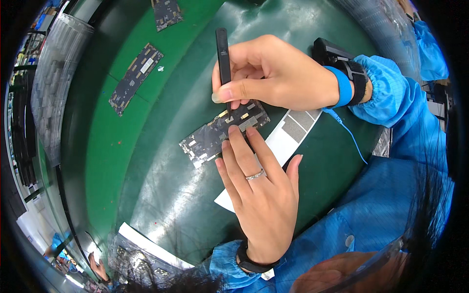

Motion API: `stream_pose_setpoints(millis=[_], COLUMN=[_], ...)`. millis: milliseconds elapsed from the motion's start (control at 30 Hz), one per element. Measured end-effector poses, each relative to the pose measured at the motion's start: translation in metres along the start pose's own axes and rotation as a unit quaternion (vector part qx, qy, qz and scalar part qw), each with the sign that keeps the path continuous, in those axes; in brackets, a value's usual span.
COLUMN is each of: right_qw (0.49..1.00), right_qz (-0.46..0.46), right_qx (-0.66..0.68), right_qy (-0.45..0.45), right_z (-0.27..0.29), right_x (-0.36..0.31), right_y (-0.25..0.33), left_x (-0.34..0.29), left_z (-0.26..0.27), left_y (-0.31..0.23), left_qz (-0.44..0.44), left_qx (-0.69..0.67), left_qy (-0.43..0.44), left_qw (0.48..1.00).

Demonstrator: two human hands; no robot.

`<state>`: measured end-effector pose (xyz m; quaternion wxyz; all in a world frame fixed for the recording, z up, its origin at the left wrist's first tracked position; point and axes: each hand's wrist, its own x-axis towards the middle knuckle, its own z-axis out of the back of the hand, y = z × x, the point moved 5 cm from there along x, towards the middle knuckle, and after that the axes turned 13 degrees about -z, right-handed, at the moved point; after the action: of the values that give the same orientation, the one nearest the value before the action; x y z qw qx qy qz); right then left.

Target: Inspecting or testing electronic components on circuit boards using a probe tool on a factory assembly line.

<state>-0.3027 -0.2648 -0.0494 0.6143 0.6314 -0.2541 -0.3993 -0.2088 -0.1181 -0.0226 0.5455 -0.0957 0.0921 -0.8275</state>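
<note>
A dark circuit board [202,136] with small gold and silver parts lies on the green mat [161,180]. My left hand [259,190] rests palm down, fingers stretched out, with the fingertips on the board's near edge. My right hand [273,73] grips a slim black pen-like tool [223,53] between thumb and fingers. The tool stands nearly upright, its lower end at the board just beyond my left fingertips; the exact contact is hard to make out. Partly under my left hand lies a white sheet strip [281,146] carrying grey rectangular pads [294,131].
Two more circuit boards [136,79] [167,13] lie on the brighter green strip at the far left. A black box-like object [332,50] sits beyond my right wrist. A blue cord [352,136] runs from my wristband. Clear plastic trays [61,83] stand at the left.
</note>
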Motion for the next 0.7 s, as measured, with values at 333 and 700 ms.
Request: stream_pose_setpoints(millis=[333,700], right_qw=[1.0,0.996], right_qz=[-0.011,-0.032], right_qx=[0.021,-0.069], right_qy=[0.008,0.043], right_z=[-0.001,0.0], right_x=[0.001,0.006], right_y=[-0.002,0.01], left_x=[-0.002,0.004], left_z=[-0.002,0.007], left_y=[-0.003,0.007], left_qz=[0.005,-0.004], left_qx=[0.012,0.071], left_qy=[0.016,0.017], left_qw=[1.0,0.997])
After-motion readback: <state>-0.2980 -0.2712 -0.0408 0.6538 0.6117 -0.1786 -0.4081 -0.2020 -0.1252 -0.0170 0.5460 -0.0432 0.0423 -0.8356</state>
